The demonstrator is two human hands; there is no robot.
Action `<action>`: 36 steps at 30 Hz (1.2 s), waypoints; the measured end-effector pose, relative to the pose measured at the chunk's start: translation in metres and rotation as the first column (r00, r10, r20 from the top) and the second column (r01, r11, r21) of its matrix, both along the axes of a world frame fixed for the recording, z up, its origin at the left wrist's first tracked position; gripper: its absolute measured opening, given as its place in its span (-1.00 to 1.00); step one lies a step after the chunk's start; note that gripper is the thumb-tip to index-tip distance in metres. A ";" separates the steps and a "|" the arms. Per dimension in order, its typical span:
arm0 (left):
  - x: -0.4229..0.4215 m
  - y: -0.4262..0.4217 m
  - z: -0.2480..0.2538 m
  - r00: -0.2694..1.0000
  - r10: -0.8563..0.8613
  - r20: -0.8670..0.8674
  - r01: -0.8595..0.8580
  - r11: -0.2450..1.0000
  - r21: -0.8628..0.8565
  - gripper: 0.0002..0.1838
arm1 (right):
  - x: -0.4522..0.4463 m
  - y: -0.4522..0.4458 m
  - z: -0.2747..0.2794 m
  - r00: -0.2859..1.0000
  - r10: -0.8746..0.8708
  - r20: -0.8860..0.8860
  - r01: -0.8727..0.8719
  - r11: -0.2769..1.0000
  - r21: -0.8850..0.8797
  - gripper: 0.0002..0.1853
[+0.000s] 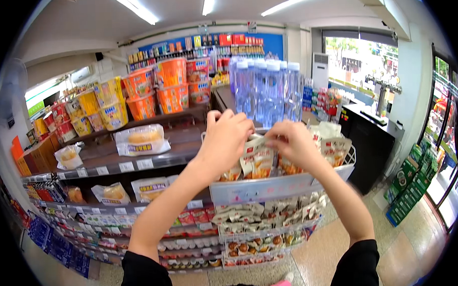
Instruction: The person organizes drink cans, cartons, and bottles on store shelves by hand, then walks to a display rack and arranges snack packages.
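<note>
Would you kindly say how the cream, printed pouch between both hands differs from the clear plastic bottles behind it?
The cream, printed pouch is opaque, whereas the clear plastic bottles are see-through. The pouch is flattish, the taller bottles cylindrical. Both are packaged goods.

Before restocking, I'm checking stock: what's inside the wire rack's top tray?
Pale printed packets stand in the top tray. The left hand and right hand hide parts of it; the packets and its front panel cover its floor.

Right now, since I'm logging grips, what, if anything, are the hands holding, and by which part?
The left hand and right hand appear to hold a pale packet by its top edge; the exact finger contact is partly hidden.
</note>
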State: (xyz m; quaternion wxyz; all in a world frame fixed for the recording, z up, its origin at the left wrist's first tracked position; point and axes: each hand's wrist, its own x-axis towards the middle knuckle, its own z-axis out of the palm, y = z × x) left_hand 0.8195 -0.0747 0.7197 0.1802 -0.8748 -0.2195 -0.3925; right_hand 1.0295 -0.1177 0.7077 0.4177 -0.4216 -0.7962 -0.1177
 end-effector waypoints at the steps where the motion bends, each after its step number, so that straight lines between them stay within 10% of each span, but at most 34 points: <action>1: 0.000 -0.003 0.002 1.000 -0.023 0.016 0.023 1.000 -0.003 -0.93 | -0.002 0.002 -0.001 1.000 0.027 -0.014 -0.027 1.000 0.011 -0.87; 26: 0.005 0.010 0.001 0.986 -0.167 -0.016 0.166 0.985 -0.036 -0.77 | 0.002 -0.002 -0.006 0.984 -0.154 -0.089 0.128 0.959 -0.252 -0.67; 36: 0.016 0.010 0.006 0.988 -0.156 -0.007 0.154 0.981 -0.119 -0.75 | 0.001 0.004 -0.005 0.874 0.033 -0.485 -0.303 0.816 -0.492 -0.51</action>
